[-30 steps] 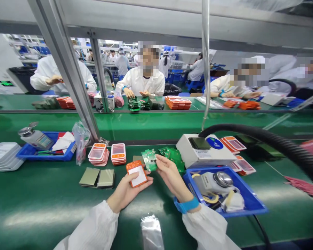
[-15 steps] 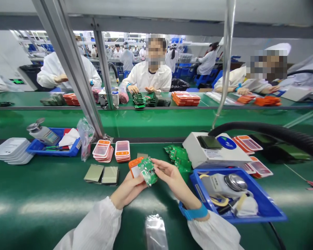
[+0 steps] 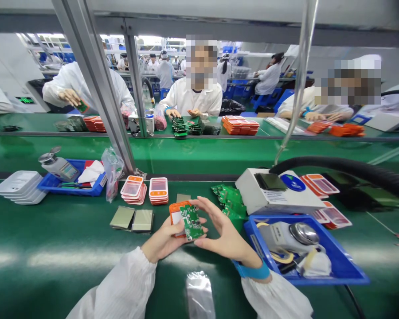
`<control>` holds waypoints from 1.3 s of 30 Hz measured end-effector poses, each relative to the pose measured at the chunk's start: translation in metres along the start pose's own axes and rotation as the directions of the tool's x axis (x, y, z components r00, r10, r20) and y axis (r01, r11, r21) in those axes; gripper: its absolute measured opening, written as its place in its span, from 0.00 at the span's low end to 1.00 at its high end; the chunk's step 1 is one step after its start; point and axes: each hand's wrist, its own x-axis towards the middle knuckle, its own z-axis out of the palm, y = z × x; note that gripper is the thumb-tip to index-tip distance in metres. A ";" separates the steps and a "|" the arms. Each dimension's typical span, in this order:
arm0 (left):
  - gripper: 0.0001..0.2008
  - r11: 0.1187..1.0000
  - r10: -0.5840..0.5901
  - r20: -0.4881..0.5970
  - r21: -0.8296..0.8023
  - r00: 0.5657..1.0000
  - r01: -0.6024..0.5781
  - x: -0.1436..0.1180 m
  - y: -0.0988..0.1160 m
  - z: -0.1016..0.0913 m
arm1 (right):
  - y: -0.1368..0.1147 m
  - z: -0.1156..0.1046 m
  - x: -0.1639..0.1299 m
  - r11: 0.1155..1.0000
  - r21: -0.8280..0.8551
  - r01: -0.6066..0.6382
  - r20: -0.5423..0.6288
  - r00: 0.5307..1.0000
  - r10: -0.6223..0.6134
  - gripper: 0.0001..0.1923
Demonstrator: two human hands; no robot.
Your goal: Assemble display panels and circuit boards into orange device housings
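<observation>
My left hand (image 3: 164, 239) is closed around an orange-rimmed plastic case (image 3: 175, 216), with its fingers reaching behind. Over the case's right part lies a green circuit board (image 3: 192, 221), tilted up, its component side facing me. My right hand (image 3: 224, 232) spans the board from the right, index finger at the top edge and thumb at the bottom edge. Whether the board sits inside the case or only against it, I cannot tell. Just behind my hands a small square panel (image 3: 183, 198) lies on the green table. Below them is a clear plastic bag (image 3: 200, 294).
Left are square panels (image 3: 142, 220), stacked orange-and-white frames (image 3: 132, 191), white trays (image 3: 18, 188) and a blue bin (image 3: 73, 188). Right are green circuit boards (image 3: 231, 206), a white box (image 3: 279, 195), a blue tray (image 3: 339, 266) and a black hose (image 3: 346, 166). Co-workers sit opposite.
The circuit board has turned more upright. My right hand has opened wider, its thumb now at the board's bottom edge. Across the table, a co-worker on the left now holds up an orange-and-green piece.
</observation>
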 end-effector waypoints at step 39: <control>0.15 0.949 -0.201 -0.054 -0.258 0.978 0.181 0.009 0.000 -0.002 | 0.005 0.016 0.007 0.511 -0.772 0.379 0.163 0.894 -0.417 0.21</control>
